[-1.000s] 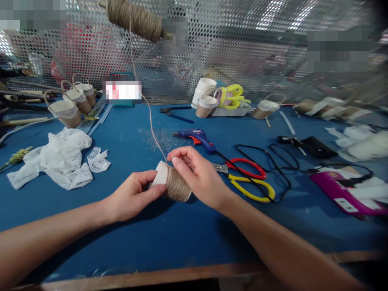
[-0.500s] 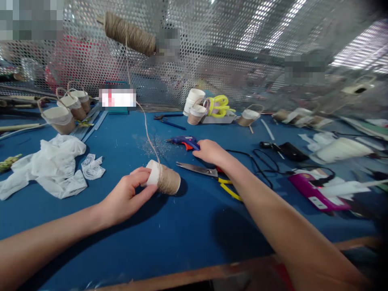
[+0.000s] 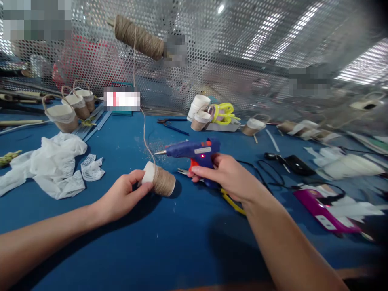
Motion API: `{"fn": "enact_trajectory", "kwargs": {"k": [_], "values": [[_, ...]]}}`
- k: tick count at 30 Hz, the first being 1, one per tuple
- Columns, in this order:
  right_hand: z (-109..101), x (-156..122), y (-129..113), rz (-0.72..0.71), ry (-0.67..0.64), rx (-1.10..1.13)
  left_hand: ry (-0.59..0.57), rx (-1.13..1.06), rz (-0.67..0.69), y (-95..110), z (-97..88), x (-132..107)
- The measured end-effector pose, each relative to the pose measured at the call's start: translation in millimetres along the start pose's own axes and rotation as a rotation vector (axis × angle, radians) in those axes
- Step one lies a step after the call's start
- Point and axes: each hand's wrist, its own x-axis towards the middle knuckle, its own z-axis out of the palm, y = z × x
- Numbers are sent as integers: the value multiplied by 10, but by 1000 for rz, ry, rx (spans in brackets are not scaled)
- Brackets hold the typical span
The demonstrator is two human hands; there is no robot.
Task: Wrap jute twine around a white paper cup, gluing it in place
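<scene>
My left hand (image 3: 127,194) is closed on the white rim end of a paper cup (image 3: 165,180) that lies tilted on its side, its lower part wound with brown twine. From the cup a strand of twine (image 3: 144,128) runs up to a spool (image 3: 139,37) on the mesh. My right hand (image 3: 232,176) grips a blue glue gun (image 3: 194,150) with an orange-red trigger, raised above the table, its metal nozzle pointing left, near and above the cup. Beneath the gun and right hand lie scissors with yellow handles (image 3: 233,202), partly hidden.
Three twine-wrapped cups with handles (image 3: 62,118) stand at the back left, behind crumpled white fabric (image 3: 57,161). Pliers (image 3: 172,126), white cups (image 3: 198,106) and a tray with a yellow coil (image 3: 224,113) are at the back. Cables and a purple power strip (image 3: 324,212) lie right.
My right hand has lifted the glue gun off the table and brought it nearer, above the scissors. My left hand and the cup have shifted slightly left.
</scene>
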Motion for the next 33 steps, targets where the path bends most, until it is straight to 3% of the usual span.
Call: {"fn": "enact_trajectory", "kwargs": {"k": [7, 12, 18, 33], "values": [[25, -166, -27, -113, -143, -40, -24, 50, -22, 43, -15, 16], [15, -214, -9, -87, -68, -178, -5, 69, 54, 25, -25, 21], [61, -269, -33, -16, -79, -393, -5, 75, 62, 2, -33, 4], [88, -340, -11, -115, -29, -505, -28, 60, 60, -8, -40, 12]]}}
